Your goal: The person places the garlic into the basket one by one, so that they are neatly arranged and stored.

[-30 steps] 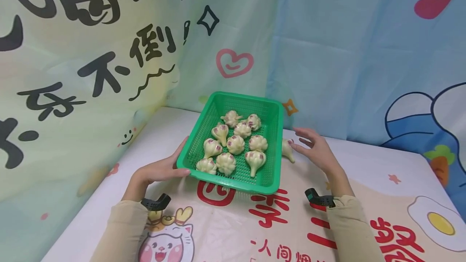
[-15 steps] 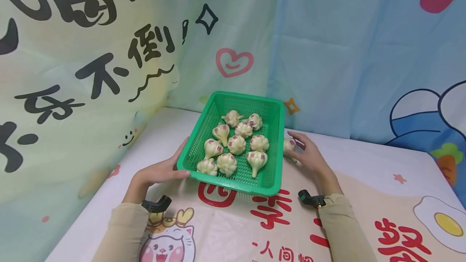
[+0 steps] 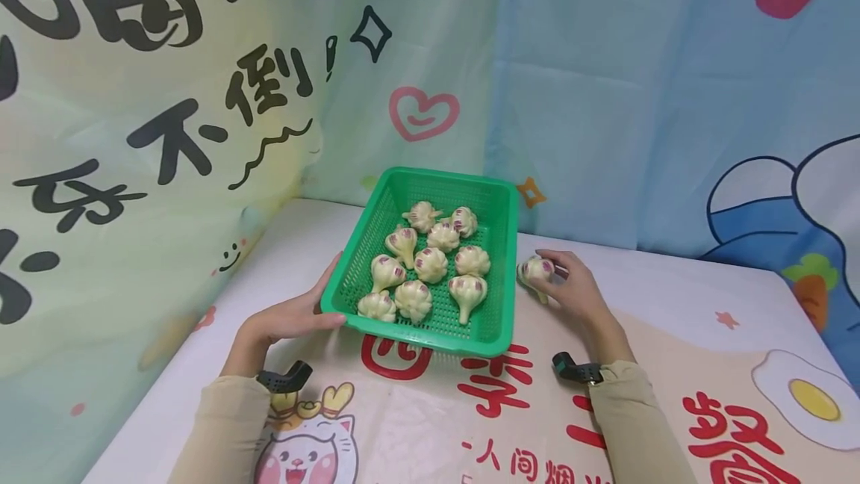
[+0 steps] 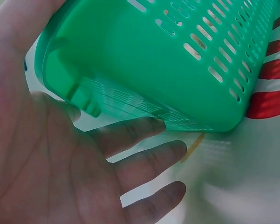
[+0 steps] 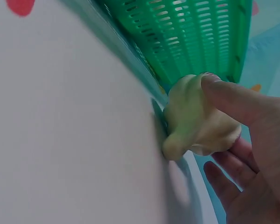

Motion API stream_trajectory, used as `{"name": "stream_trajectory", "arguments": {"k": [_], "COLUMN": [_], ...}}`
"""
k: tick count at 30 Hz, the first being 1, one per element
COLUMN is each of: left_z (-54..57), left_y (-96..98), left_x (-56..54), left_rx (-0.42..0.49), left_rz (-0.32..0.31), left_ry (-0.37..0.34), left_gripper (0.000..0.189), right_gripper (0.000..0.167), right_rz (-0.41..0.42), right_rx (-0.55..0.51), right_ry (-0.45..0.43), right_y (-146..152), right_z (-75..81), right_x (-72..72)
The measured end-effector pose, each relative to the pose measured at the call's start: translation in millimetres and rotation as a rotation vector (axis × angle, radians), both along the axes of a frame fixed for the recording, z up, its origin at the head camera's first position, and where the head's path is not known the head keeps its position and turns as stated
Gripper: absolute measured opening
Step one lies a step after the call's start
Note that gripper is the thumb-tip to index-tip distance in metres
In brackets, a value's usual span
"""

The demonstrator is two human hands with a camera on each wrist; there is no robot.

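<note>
A green perforated plastic basket (image 3: 499, 346) holds several garlic bulbs (image 3: 431, 265) with purple marks. My left hand (image 3: 295, 316) rests at its near left corner, thumb along the rim. In the left wrist view three fingers (image 4: 149, 165) stretch out straight and spread beside the basket wall (image 4: 144, 60). To the right of the basket, my right hand (image 3: 576, 288) pinches one more garlic bulb (image 3: 535, 271) between thumb and fingers. The right wrist view shows this bulb (image 5: 191, 119) low over the white surface, stem towards it, with the basket side (image 5: 186, 37) just beyond.
A printed cloth (image 3: 416, 424) with red characters covers the table under the basket. Behind it hangs a light blue curtain (image 3: 591, 110), and a pale printed curtain (image 3: 134, 260) stands at the left. Each wrist wears a dark camera band (image 3: 287, 378).
My right hand has moved left onto the loose garlic bulb and closed its thumb and fingers round it. The left hand has stayed at the basket corner.
</note>
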State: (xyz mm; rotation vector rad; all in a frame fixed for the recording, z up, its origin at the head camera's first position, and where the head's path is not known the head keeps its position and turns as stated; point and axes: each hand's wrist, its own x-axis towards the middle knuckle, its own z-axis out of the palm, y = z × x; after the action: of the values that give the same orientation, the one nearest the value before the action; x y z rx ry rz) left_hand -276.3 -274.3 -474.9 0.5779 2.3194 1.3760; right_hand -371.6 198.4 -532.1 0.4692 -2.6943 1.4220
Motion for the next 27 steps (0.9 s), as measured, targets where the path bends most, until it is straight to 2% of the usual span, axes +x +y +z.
{"name": "stream_trajectory", "arguments": {"k": [3, 6, 11, 17, 20, 27], "left_z": [0.1, -0.2, -0.7, -0.4, 0.6, -0.3], "left_y": [-1.7, -3.9, -6.2, -4.6, -3.1, -0.4], "left_x": [-0.4, -1.4, -1.9, 1.4, 2.4, -0.1], "left_rx": [-0.005, -0.009, 0.002, 0.000, -0.004, 0.003], "left_rz": [0.002, 0.005, -0.002, 0.008, 0.013, 0.002], "left_ry": [0.003, 0.009, 0.017, -0.002, -0.006, -0.001], "left_gripper": [0.100, 0.100, 0.100, 0.101, 0.102, 0.101], "right_gripper": [0.054, 0.055, 0.065, 0.081, 0.078, 0.064], "right_rz": [-0.021, -0.047, -0.071, -0.072, -0.073, -0.079], "right_rx": [0.013, 0.040, 0.063, 0.138, 0.146, 0.079], "right_ry": [0.000, -0.040, -0.110, -0.065, -0.060, -0.084], "right_y": [5.4, 10.2, 17.7, 24.5, 26.2, 27.7], "right_z": [-1.4, -1.1, 0.7, -1.5, -2.7, -2.3], "right_x": [1.1, 2.7, 3.2, 4.1, 5.9, 8.9]}}
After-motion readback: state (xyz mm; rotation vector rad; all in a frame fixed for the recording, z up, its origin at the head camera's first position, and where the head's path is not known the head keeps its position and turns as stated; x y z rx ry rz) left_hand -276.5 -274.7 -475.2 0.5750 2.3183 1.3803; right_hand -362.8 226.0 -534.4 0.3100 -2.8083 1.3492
